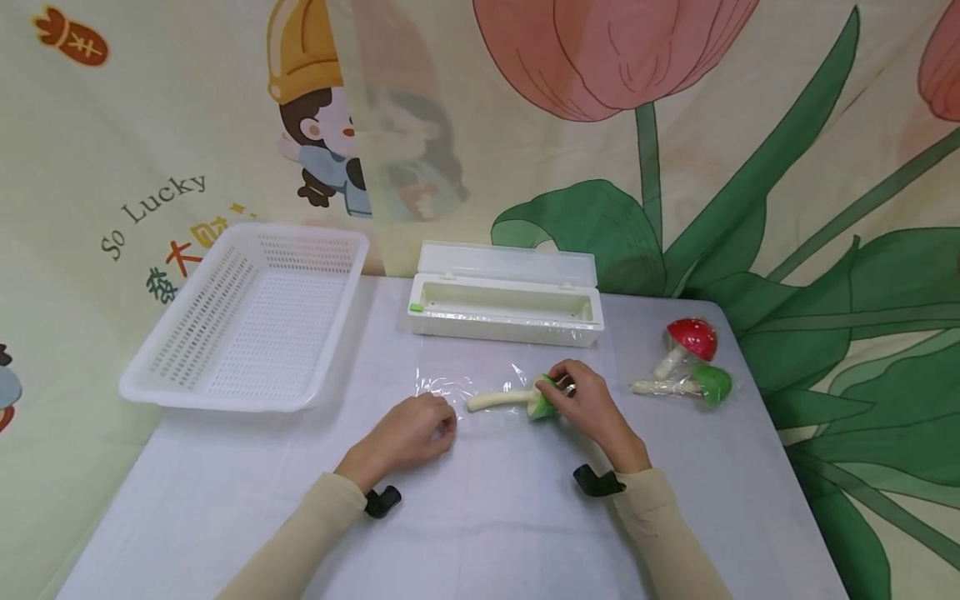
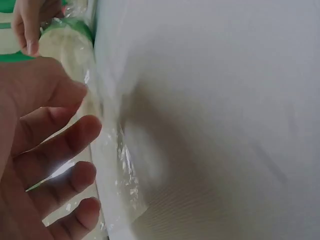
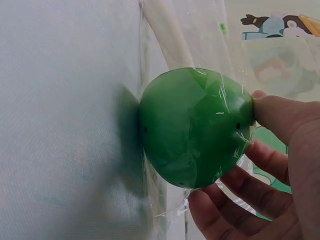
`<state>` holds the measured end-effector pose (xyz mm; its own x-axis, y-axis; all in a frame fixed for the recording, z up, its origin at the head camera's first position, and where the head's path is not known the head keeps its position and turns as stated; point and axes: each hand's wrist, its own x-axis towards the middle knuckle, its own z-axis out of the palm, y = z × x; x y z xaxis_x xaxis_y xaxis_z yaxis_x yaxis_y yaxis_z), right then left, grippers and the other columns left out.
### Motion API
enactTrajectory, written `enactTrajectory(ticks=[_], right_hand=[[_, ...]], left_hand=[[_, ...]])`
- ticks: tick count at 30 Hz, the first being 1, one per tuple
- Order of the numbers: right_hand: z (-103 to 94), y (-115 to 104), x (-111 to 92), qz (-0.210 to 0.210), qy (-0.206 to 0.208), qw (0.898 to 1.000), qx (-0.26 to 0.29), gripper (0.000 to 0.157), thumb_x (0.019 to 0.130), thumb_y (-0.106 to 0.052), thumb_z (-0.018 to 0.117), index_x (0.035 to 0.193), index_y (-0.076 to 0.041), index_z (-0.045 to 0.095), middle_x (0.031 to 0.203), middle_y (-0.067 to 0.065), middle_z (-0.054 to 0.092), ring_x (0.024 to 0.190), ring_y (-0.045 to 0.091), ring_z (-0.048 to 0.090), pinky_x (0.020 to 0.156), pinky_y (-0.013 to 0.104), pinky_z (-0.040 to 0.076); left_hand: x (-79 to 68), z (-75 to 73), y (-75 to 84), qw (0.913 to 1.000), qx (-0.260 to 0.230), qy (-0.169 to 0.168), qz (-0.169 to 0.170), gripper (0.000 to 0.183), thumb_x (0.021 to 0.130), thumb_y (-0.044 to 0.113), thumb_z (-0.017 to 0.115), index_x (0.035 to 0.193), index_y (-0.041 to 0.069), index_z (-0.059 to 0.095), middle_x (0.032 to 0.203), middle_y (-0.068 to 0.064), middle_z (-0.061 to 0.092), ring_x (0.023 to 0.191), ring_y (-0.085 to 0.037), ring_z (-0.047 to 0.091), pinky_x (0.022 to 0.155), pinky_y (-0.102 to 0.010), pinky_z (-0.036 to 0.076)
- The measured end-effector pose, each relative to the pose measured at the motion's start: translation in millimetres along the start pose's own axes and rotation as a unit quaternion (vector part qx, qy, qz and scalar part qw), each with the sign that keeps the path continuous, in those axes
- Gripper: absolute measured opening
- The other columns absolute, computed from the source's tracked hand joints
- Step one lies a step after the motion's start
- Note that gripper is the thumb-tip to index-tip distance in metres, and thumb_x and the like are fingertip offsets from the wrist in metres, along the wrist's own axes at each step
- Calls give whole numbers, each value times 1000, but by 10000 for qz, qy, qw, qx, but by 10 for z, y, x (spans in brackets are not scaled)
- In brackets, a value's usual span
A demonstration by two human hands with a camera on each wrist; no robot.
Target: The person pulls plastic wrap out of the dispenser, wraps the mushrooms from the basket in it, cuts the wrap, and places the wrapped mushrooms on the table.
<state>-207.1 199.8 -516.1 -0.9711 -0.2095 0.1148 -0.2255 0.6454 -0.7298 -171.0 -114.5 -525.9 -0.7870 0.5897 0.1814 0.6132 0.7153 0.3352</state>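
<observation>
A toy mushroom with a green cap (image 3: 192, 127) and a long cream stem (image 1: 498, 400) lies on the table at centre. My right hand (image 1: 588, 404) holds the cap's edge between thumb and fingers, with clear plastic film (image 1: 442, 387) around it. In the right wrist view the film stretches over the cap and beside the stem. Left of the stem's end, my left hand (image 1: 416, 429) hovers near the film's edge. Its fingers are loosely bent, and the left wrist view shows nothing gripped in them.
Behind the mushroom stands a long white box (image 1: 510, 321) with its clear lid (image 1: 510, 262) raised. A white plastic basket (image 1: 330, 367) sits at the left. Two film-wrapped mushrooms, one red-capped (image 1: 693, 337) and one green-capped (image 1: 712, 385), lie at the right. A printed curtain hangs behind the table.
</observation>
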Motion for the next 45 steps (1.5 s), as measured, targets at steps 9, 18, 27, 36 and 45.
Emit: enactTrajectory(ticks=[9,18,27,36,45], right_hand=[[-10,-32,12,91,-36,9999,83,25,91,-22,80,101,-4,67,102,12,68,88,23,68,68,27,55],[-45,-58,55,384,-215,9990,73,27,92,-29,79,102,-7,67,102,10,69,91,24,68,70,30,54],[-20,-46,117,517,-386,9979,27,29,93,-33,77,103,-7,67,104,9,68,94,24,67,73,31,53],[-37,-88,136,596,-462,9971,56,30,93,-33,77,103,-6,68,104,10,68,94,26,66,71,30,53],[-43,-44,182,615,-409,9971,-202,30,99,-35,69,106,-6,69,105,11,71,95,26,67,74,33,56]], left_hand=[[185,-137,-62,9955,163,627,-698,6,88,12,71,91,16,70,75,6,60,69,-8,52,57,-23,45],[429,-74,-74,9871,-333,967,-1234,4,95,12,69,98,11,71,68,4,67,53,-7,51,48,-24,43],[575,115,-173,9781,-879,1269,-1393,15,91,1,73,105,4,72,108,-12,76,103,-28,72,90,-41,58],[535,16,-298,9577,-1072,1733,-2031,17,91,4,75,108,7,73,105,-10,70,96,-27,67,84,-39,56],[457,68,-109,9894,-1271,545,-433,10,95,17,74,104,11,75,93,1,71,83,-14,63,76,-30,55]])
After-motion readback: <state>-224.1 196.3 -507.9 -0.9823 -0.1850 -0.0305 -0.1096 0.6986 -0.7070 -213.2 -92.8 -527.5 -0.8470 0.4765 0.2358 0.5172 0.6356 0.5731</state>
